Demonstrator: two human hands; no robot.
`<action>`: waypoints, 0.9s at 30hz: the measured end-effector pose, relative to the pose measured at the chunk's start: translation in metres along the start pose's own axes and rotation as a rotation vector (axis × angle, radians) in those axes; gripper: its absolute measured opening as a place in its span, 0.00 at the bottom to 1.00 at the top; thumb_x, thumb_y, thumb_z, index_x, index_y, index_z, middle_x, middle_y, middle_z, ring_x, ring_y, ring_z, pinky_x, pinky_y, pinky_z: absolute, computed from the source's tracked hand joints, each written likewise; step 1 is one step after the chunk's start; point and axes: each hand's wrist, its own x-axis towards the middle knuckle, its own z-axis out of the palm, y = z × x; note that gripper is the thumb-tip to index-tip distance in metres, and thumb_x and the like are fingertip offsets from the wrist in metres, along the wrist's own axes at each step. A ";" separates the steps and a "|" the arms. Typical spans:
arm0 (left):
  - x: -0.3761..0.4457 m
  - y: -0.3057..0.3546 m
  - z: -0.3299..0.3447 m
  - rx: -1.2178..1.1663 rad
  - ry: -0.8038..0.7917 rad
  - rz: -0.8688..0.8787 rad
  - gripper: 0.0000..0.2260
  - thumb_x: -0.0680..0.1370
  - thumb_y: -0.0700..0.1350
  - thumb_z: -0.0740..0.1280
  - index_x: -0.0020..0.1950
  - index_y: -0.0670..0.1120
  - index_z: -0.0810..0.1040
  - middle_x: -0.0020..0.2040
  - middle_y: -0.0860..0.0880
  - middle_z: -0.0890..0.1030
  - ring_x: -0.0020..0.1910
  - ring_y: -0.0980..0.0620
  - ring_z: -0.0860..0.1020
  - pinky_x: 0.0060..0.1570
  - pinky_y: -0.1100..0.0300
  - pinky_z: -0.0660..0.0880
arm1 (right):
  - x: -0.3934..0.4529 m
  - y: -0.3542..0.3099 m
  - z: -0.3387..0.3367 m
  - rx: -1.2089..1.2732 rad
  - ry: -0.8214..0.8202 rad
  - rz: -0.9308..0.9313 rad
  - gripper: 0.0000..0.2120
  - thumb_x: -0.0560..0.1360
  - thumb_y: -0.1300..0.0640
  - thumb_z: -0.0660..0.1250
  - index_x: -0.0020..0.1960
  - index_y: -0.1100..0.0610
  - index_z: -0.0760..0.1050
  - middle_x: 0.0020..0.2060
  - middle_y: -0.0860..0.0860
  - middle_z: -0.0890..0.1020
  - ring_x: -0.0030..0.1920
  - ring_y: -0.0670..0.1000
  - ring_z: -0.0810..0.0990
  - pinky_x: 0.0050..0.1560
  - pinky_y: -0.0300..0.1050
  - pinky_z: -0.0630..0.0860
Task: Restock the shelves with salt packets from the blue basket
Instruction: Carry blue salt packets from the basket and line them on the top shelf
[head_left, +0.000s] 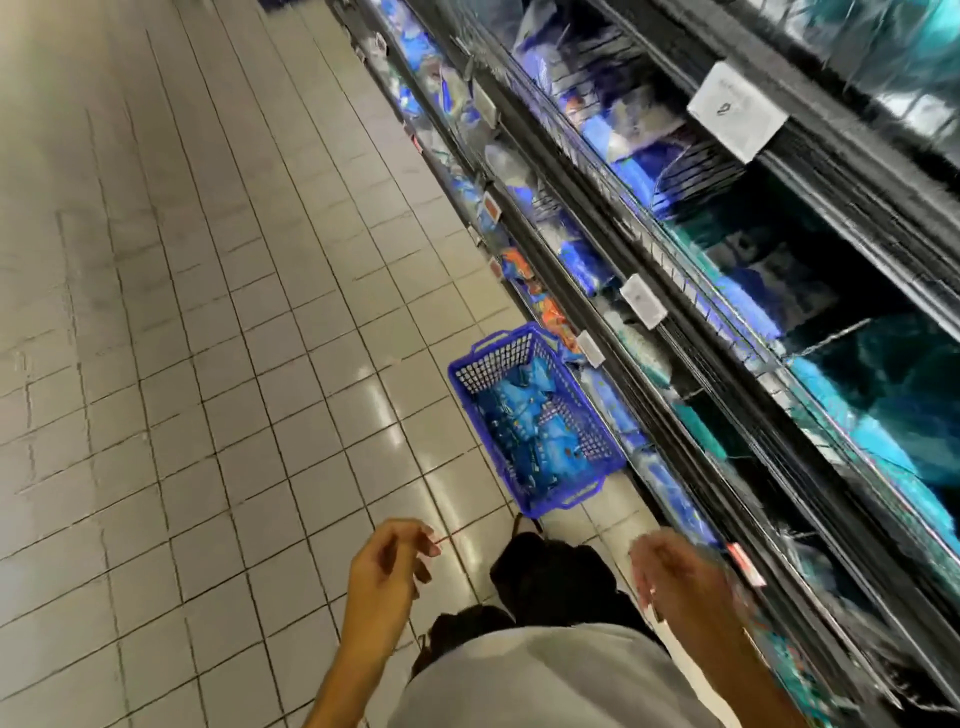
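A blue plastic basket (571, 415) stands on the tiled floor close to the foot of the shelves (675, 332). Several blue salt packets (524, 421) lie inside it. My left hand (389, 566) hangs below and left of the basket, fingers loosely curled, holding nothing. My right hand (680, 577) is blurred, level with it, nearer the shelf edge, also with nothing in it. Both hands are short of the basket and touch nothing.
The shelves run diagonally along the right, stocked with blue and teal packets (857, 400) behind wire fronts, with white price tags (643, 300) on the edges. Pale floor tiles (208, 312) fill the left. My dark trousers (556, 577) show below the basket.
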 end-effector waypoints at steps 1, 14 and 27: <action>0.012 0.008 0.002 0.000 -0.006 -0.010 0.13 0.85 0.45 0.59 0.47 0.46 0.81 0.40 0.47 0.84 0.35 0.47 0.79 0.31 0.61 0.73 | 0.016 -0.008 0.007 0.029 -0.005 0.018 0.19 0.80 0.61 0.65 0.31 0.52 0.74 0.22 0.51 0.74 0.22 0.45 0.69 0.23 0.33 0.65; 0.225 0.035 0.058 0.213 -0.345 -0.054 0.11 0.83 0.42 0.61 0.44 0.47 0.80 0.40 0.46 0.83 0.33 0.57 0.78 0.32 0.68 0.71 | 0.164 -0.026 0.111 0.064 0.122 0.191 0.14 0.80 0.61 0.66 0.35 0.54 0.75 0.25 0.53 0.78 0.23 0.45 0.72 0.25 0.32 0.68; 0.491 -0.160 0.225 0.706 -0.595 -0.041 0.09 0.81 0.48 0.61 0.49 0.44 0.76 0.43 0.48 0.81 0.47 0.41 0.81 0.43 0.58 0.71 | 0.402 0.252 0.214 0.090 0.314 0.599 0.08 0.81 0.60 0.62 0.43 0.58 0.75 0.34 0.56 0.81 0.29 0.48 0.79 0.27 0.41 0.72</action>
